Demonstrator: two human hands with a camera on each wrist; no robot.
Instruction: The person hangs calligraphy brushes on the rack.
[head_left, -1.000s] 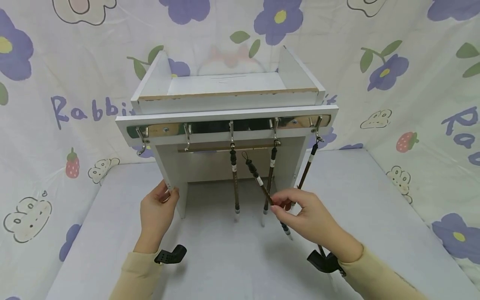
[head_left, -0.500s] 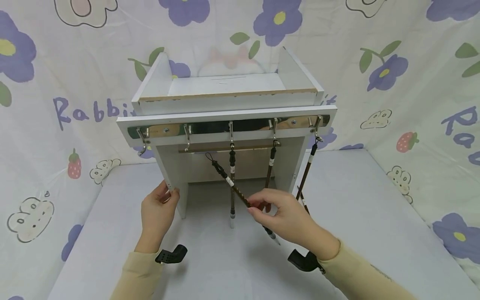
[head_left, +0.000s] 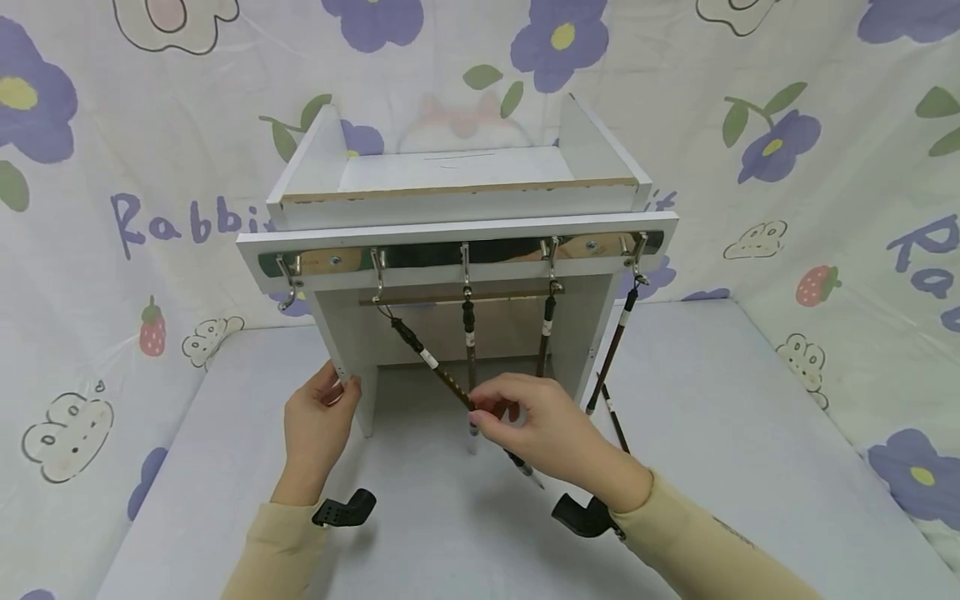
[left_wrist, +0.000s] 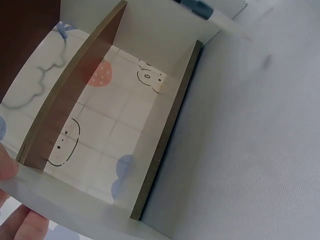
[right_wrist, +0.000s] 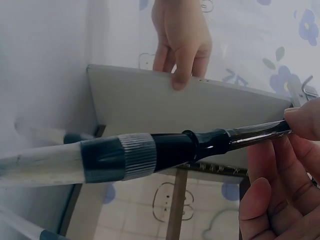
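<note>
My right hand (head_left: 536, 425) pinches a dark calligraphy brush (head_left: 417, 346) between thumb and fingers at mid-handle. The brush slants, its hanging loop up left at the second hook (head_left: 377, 275) and its pale bristle end down right; the bristles (right_wrist: 45, 162) show large in the right wrist view. Whether the loop is over the hook I cannot tell. My left hand (head_left: 322, 429) grips the front edge of the left side panel (right_wrist: 185, 100) of a white shelf unit (head_left: 457, 223). Similar brushes hang from the middle hook (head_left: 469, 333), the fourth (head_left: 546, 325) and the rightmost (head_left: 618, 337).
A metal hook rail (head_left: 502, 252) runs across the shelf's front, its leftmost hook (head_left: 286, 283) bare. Another dark brush (head_left: 613, 421) lies to the right, partly behind my right arm. The unit stands on a pale tabletop (head_left: 247, 400) before a flower-patterned cloth (head_left: 645, 100).
My right hand has carried the slanted brush leftward, past the brush on the middle hook, so its loop now meets the second hook. My left hand has stayed on the panel.
</note>
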